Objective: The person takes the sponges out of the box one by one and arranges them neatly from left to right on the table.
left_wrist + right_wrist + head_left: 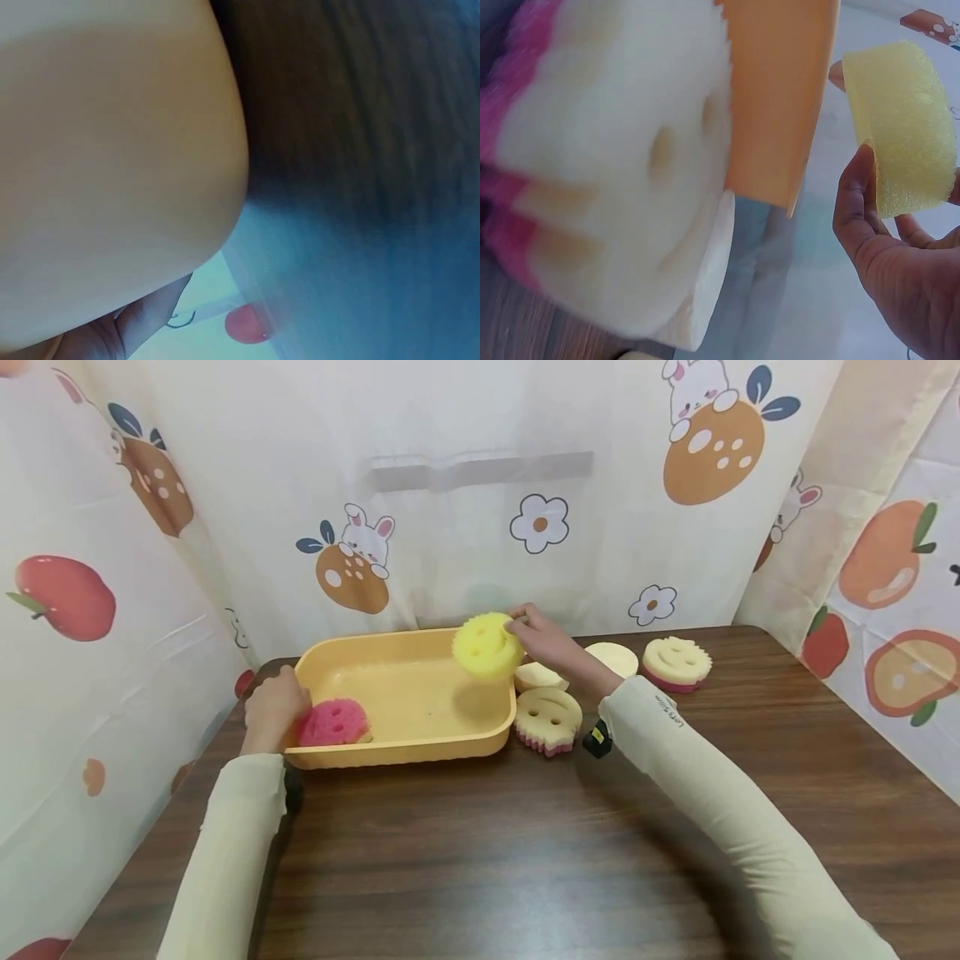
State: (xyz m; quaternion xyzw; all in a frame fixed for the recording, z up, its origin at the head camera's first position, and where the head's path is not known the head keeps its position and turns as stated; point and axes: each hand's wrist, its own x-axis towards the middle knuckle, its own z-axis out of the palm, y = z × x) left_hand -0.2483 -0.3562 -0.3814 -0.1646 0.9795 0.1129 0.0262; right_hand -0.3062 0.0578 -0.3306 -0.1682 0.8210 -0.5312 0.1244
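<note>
My right hand holds a yellow smiley-face sponge by its right edge, raised over the right end of an orange plastic tray. Seen from the right wrist, the thumb and fingers pinch the sponge from its sides. At the tray's left end, my left hand grips the rim. In the left wrist view, a broad pale wall fills much of the picture, with part of the left hand below it. Inside the tray, a pink smiley-face sponge lies in the near left corner, close to the left hand.
Right of the tray lie a cream-and-pink smiley sponge, a pale sponge behind it and a pale round sponge. Another cream-and-pink smiley sponge is farther right. A printed curtain rises behind the wooden table.
</note>
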